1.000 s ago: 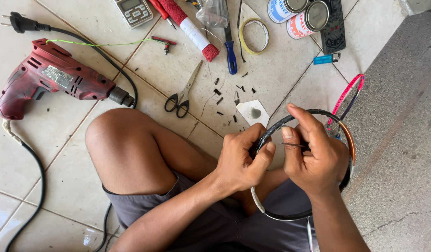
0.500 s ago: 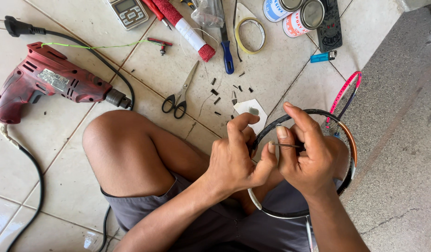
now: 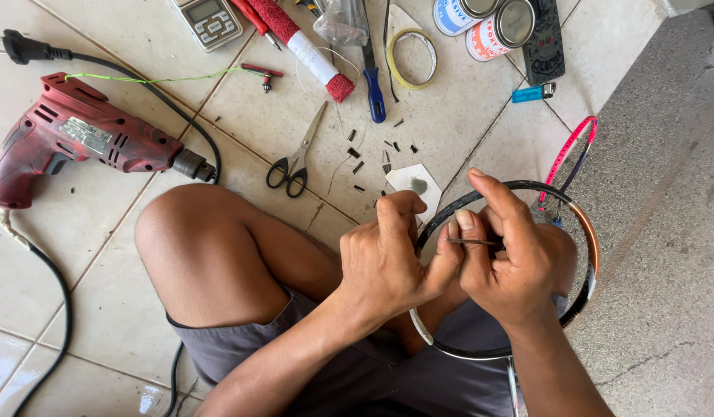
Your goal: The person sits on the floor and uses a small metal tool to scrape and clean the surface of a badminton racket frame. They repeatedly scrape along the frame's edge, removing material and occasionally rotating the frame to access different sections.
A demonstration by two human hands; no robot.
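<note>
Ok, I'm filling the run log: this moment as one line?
left hand: grips racket frame | right hand: pinches thin tool | floor: scissors, drill

A single head-worn camera looks steeply down from close above the seated person's lap, taking in both hands at the racket frame (image 3: 581, 255), a bent knee, and the tiled floor (image 3: 465, 131) strewn with tools beyond.

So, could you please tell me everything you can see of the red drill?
The drill is a corded power tool with a worn red plastic body, side vents, a grey label and a dark metal chuck pointing right. It lies on its side on the tiled floor, left of the person's knee. Its black cord trails from the handle. No hand touches it.
</note>
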